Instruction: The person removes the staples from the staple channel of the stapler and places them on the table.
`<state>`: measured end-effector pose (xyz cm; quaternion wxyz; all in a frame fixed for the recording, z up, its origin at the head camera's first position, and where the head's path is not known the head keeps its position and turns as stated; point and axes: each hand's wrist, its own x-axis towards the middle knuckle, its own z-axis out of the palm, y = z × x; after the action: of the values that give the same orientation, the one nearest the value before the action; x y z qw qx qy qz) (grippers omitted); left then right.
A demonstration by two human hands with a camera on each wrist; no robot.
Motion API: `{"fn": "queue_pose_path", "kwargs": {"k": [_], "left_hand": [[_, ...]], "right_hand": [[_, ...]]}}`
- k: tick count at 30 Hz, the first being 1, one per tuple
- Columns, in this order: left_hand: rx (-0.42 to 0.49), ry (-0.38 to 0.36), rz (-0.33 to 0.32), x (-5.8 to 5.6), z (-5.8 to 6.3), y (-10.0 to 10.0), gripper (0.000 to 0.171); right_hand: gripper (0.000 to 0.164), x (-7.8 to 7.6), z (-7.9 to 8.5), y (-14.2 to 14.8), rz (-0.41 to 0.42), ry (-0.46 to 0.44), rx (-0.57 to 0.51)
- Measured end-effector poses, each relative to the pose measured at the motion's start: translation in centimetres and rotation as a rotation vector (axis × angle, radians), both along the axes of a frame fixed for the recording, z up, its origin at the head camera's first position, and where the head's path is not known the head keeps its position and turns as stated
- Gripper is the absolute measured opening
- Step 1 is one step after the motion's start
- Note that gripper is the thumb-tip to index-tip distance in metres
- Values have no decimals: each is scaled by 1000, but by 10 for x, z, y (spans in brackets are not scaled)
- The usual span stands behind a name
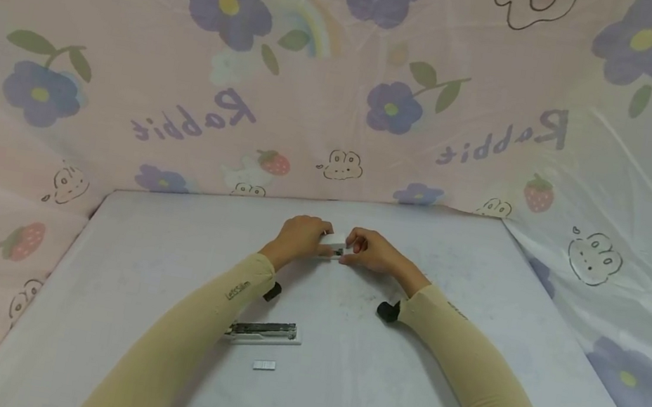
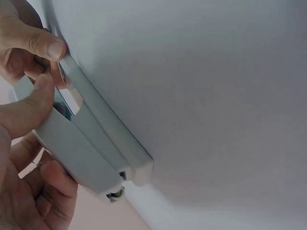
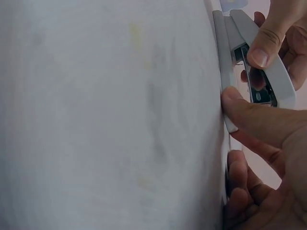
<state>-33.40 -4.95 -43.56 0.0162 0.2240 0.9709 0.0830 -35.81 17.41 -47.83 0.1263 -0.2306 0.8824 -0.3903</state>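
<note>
A white stapler [image 1: 333, 239] is held between both hands toward the far side of the table. My left hand [image 1: 298, 237] grips its upper arm, thumb on one side and fingers on the other, as the left wrist view shows. My right hand [image 1: 376, 251] pinches the end of the stapler's base [image 3: 225, 62] between thumb and fingers. Between arm and base the jaws stand apart at the right hand's end, where a dark metal part [image 3: 260, 96] shows. The stapler's far side is hidden by fingers.
Nearer on the white table [image 1: 399, 386] lies a long white piece with a dark metal rail [image 1: 264, 330], partly behind the left sleeve. A small strip of staples [image 1: 265, 365] lies in front of it. A patterned curtain [image 1: 315, 109] hangs behind the table and at its sides.
</note>
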Motion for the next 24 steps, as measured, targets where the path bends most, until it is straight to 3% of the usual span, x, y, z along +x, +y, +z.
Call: {"fn": "queue_pose_path", "kwargs": {"k": [19,24], "left_hand": [[-64,68,-38,1,-1,1,50],[-60,44,-58,0,1,-2,52]], "right_hand": [[28,2,6,-2,5,-13,17],[29,-1,3,1,21,-26,14]]}}
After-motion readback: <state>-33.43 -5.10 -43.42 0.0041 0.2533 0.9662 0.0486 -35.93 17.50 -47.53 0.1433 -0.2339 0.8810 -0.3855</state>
